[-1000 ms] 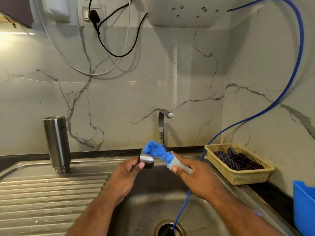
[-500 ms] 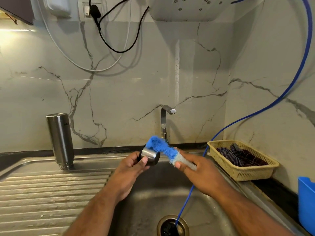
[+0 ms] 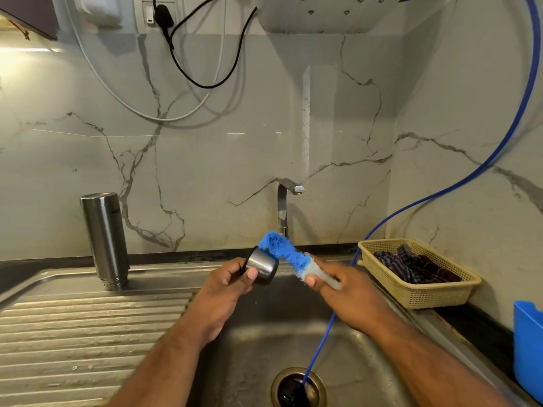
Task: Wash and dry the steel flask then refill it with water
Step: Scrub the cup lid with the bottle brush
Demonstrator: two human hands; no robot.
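Observation:
The steel flask (image 3: pixel 105 239) stands upside down on the ribbed drainboard at the left, mouth down. Over the sink basin my left hand (image 3: pixel 226 286) grips the flask's small steel cap (image 3: pixel 262 265). My right hand (image 3: pixel 343 292) holds a bottle brush (image 3: pixel 289 255) by its handle end. Its blue bristle head lies across the top of the cap and touches it. The tap (image 3: pixel 286 201) stands behind the hands, with no water running from it.
A thin blue hose (image 3: pixel 440 195) runs from the upper right down into the sink drain (image 3: pixel 298 387). A yellow basket (image 3: pixel 417 292) with dark cloth sits on the right counter. A blue container (image 3: pixel 529 345) is at the right edge. Cables hang on the marble wall.
The steel cap has turned in my left hand, its steel side now facing more upward. The brush head stays against it. The view has shifted a little.

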